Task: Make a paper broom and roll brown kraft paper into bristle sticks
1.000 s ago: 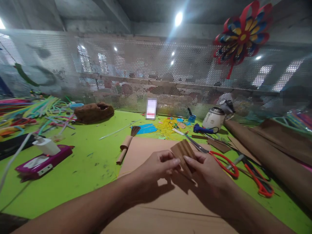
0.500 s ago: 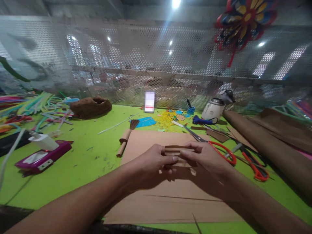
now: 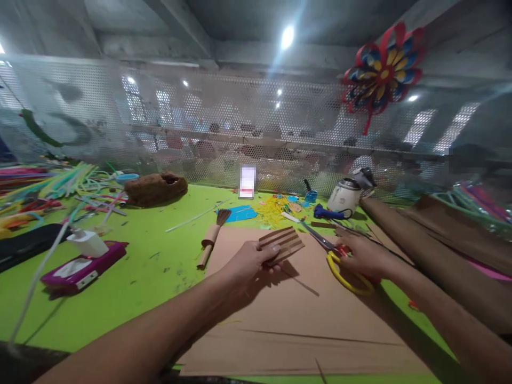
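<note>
My left hand (image 3: 264, 258) pinches a small piece of brown striped paper (image 3: 282, 245), thumb on top and fingers below. The piece is held above a large brown sheet of paper (image 3: 280, 314). To the right, my right hand (image 3: 360, 253) has its fingers closed at the handles of a pair of scissors (image 3: 320, 236). A yellow loop shows below the hand and a bit of red at the fingertips. The blades point away to the upper left. A rolled-paper piece with a fringed brown end (image 3: 212, 234) lies left of the sheet.
A purple power strip (image 3: 86, 266) with a white plug is at left. Behind are a brown moulded object (image 3: 156, 188), blue paper (image 3: 241, 213), yellow shreds (image 3: 276, 208), a blue-handled tool (image 3: 330, 212) and a white kettle-like pot (image 3: 344, 194). Brown rolled material (image 3: 432, 256) lies at right.
My right hand has let go of the striped paper and moved right onto the scissors, where a yellow loop now shows. My left hand keeps the paper, now tilted. The view has tipped upward.
</note>
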### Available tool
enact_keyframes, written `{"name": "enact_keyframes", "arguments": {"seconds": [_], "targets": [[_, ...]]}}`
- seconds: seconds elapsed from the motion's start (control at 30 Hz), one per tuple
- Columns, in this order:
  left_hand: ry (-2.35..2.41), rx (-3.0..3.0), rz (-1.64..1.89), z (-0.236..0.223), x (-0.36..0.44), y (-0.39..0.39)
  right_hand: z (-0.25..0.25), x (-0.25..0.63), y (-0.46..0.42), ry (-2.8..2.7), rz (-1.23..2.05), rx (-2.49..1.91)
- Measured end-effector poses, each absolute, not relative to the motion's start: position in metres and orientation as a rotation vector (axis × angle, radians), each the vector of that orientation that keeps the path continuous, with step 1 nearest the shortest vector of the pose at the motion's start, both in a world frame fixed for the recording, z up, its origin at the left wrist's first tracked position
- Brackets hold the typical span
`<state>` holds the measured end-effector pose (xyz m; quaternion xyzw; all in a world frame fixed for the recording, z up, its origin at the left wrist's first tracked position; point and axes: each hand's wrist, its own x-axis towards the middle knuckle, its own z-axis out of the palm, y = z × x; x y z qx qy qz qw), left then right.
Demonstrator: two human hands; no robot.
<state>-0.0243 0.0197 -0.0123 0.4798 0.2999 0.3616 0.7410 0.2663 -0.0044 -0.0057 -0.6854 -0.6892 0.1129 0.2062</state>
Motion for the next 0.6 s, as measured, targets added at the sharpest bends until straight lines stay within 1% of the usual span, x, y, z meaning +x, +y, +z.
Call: {"name": "enact_keyframes", "arguments": {"seconds": [0.13,0.23,0.37,0.43,0.5,0.57,0.6], "targets": [[0.599,1.124,0.88,-0.017,-0.024,0.024,-0.017,0.263,-0.009,-1.996,0.338,-1.994],[0.6,1.186,0.956,-0.019,-0.025,0.028,-0.027,0.26,-0.007,-1.946,0.277,-2.043],[0.667,1.181,1.05,-0.007,-0.031,0.03,-0.031,0.266,-0.009,-1.824,0.155,-2.094],[0.683,1.157,1.101,0.002,-0.036,0.03,-0.029,0.266,-0.011,-1.759,0.131,-2.039],[0.682,1.147,1.146,0.009,-0.04,0.031,-0.026,0.257,-0.013,-1.614,0.317,-1.708],[0.671,1.16,1.17,0.014,-0.044,0.033,-0.024,0.236,-0.015,-1.466,0.634,-1.372],[0.668,1.171,1.185,0.016,-0.045,0.035,-0.023,0.221,-0.017,-1.42,0.778,-1.292]]}}
